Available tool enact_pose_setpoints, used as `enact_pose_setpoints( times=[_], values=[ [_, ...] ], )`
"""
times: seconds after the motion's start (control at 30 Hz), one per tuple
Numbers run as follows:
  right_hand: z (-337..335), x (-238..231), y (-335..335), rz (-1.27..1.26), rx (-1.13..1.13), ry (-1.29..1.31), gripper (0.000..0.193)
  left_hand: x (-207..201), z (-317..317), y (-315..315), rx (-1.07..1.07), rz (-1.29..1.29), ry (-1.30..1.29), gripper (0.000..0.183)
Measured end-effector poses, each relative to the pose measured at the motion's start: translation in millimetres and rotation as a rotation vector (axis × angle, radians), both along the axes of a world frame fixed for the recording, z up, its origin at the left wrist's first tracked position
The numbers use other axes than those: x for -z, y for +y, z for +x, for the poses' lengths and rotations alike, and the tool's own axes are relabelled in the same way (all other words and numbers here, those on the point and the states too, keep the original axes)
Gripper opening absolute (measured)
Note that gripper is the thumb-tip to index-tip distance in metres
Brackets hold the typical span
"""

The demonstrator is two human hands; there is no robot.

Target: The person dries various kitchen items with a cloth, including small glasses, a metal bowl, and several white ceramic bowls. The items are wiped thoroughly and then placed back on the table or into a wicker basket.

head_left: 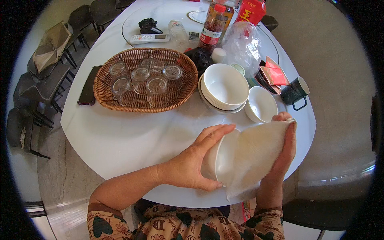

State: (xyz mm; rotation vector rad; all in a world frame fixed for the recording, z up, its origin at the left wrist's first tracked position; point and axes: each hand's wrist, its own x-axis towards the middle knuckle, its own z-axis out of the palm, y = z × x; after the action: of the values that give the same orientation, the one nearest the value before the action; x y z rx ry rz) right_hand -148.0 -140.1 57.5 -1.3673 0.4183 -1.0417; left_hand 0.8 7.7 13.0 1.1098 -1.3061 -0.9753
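Observation:
My left hand (200, 160) is wrapped round the outside of a white bowl (225, 156), which is tipped on its side with its mouth to the right. In my right hand (286, 146) is a cream-coloured cloth (260, 150), gripped at its upper right corner and hanging across the bowl's mouth. The cloth hides much of the bowl's inside and part of my right fingers. Just beyond stand a small white bowl (262, 104) and a stack of white bowls (226, 86), all upright.
A brown wicker basket (146, 108) holds several upturned glass cups. A phone (89, 86) lies at its left. Farther back are a white remote (149, 38), a red-capped bottle (212, 32) and a clear plastic bag (242, 46). A dark mug (295, 93) lies tilted near the right edge.

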Motion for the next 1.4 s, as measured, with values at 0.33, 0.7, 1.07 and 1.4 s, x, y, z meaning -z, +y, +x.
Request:
enact_pose_setpoints(
  times=[0.33,0.7,1.07,1.4],
  values=[
    [16,-1,-5,-1.053,0.134,0.532,0.073,14,-3,-4,-0.059,0.197,0.639,0.07],
    [18,17,0,-1.097,0.058,0.471,0.034,5,-3,3,-0.304,-0.497,-0.389,0.051],
    [18,23,-1,-1.199,0.131,0.437,0.024,4,-1,8,-0.379,-0.291,-0.372,0.06],
    [24,26,-2,-0.733,-0.095,0.594,0.019,10,5,0,-0.542,-0.395,-0.298,0.057]
  ],
)
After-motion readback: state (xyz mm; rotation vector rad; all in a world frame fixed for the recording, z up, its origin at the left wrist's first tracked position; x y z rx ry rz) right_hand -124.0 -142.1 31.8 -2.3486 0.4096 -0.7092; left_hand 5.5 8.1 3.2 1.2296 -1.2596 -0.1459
